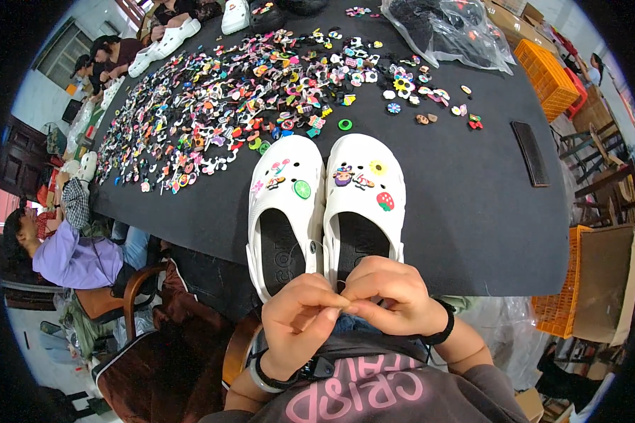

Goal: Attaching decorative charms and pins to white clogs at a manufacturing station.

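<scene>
Two white clogs (287,176) (365,169) lie side by side at the table's near edge, toes pointing away from me. Charms decorate both: a lime slice (302,189) and cherries on the left clog, a strawberry (385,201) and a yellow flower (378,168) on the right. A thin, faint strand (316,242) shows between their heel ends. Just over the heels, my left hand (305,317) and my right hand (388,292) meet fingertip to fingertip, both pinched closed. Whatever lies between the fingertips is too small to make out.
A wide heap of colourful shoe charms (219,106) covers the far left of the dark table (466,233). A black phone-like slab (530,154) lies at right, a clear plastic bag (448,32) behind. Orange crates (545,77) stand beyond the right edge. A person in purple (77,254) sits at left.
</scene>
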